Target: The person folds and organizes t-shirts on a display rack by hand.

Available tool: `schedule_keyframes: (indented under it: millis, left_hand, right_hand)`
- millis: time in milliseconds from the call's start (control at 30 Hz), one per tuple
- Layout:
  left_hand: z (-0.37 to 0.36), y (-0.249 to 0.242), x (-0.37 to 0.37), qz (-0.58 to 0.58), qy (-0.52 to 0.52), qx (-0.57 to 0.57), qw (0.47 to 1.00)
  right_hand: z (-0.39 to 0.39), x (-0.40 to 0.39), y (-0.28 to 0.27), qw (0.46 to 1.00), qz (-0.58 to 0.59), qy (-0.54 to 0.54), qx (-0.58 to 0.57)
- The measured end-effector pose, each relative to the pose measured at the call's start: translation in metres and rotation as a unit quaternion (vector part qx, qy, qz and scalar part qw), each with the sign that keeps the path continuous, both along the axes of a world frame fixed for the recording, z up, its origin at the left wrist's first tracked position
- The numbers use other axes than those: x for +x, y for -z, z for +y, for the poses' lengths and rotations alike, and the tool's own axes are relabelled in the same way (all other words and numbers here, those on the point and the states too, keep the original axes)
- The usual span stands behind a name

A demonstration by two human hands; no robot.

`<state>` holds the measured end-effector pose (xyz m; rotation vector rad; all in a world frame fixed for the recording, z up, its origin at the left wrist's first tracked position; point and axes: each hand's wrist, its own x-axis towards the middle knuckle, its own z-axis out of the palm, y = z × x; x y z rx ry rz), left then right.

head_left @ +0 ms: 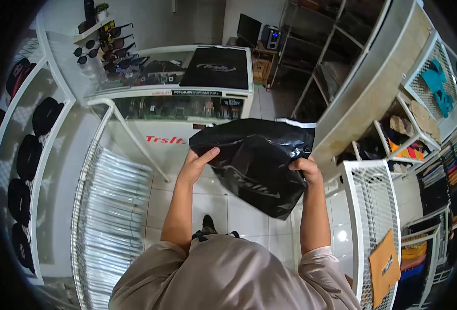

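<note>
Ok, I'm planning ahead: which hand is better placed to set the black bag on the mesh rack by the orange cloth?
Probably the right hand: it grips the black bag on the side nearer the mesh rack; the left hand holds the farther side.

Glossy black plastic bag (254, 165); smooth white floor tiles (249, 209).

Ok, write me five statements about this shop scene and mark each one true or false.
1. The left hand and right hand both hold the black bag. True.
2. The bag lies on the glass counter. False: it is held up in front of the counter.
3. The lettering on the counter's white front is red. True.
4. The cloth on the mesh rack at lower right is blue. False: that cloth is orange.
5. Dark hats sit on shelves at left. True.
</note>
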<state>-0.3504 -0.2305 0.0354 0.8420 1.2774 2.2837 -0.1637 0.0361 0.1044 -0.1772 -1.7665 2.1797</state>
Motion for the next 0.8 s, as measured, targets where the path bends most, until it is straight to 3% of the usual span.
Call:
schedule_keyframes:
  millis: [67, 167, 300, 400, 467, 633, 800]
  left_hand:
    - [-0.01, -0.011, -0.033, 0.009, -0.031, -0.024, 0.999]
    - [-0.024, -0.016, -0.079, -0.002, -0.048, -0.158, 0.986]
    - [-0.025, -0.03, -0.12, 0.11, -0.042, -0.15, 0.982]
    - [-0.016, -0.049, -0.14, 0.039, -0.05, -0.1, 0.993]
    - [-0.012, -0.04, -0.165, 0.018, -0.055, -0.12, 0.991]
    - [0.019, -0.044, -0.213, 0.05, -0.102, -0.083, 0.99]
    - [0.052, -0.05, -0.269, 0.057, -0.119, -0.092, 0.987]
  right_hand:
    - [0.01, -0.034, -0.004, 0.999, -0.048, -0.022, 0.006]
    - [0.019, -0.086, 0.005, 0.998, -0.056, 0.001, 0.024]
    - [0.008, -0.135, 0.005, 0.996, -0.046, 0.072, -0.026]
    - [0.006, -0.166, 0.005, 0.991, -0.048, 0.119, -0.037]
    - [0.007, -0.186, 0.007, 0.988, 0.004, 0.152, -0.017]
    - [0.033, -0.24, 0.007, 0.975, -0.005, 0.218, 0.038]
    - [0.085, -0.302, 0.006, 0.966, 0.025, 0.213, 0.142]
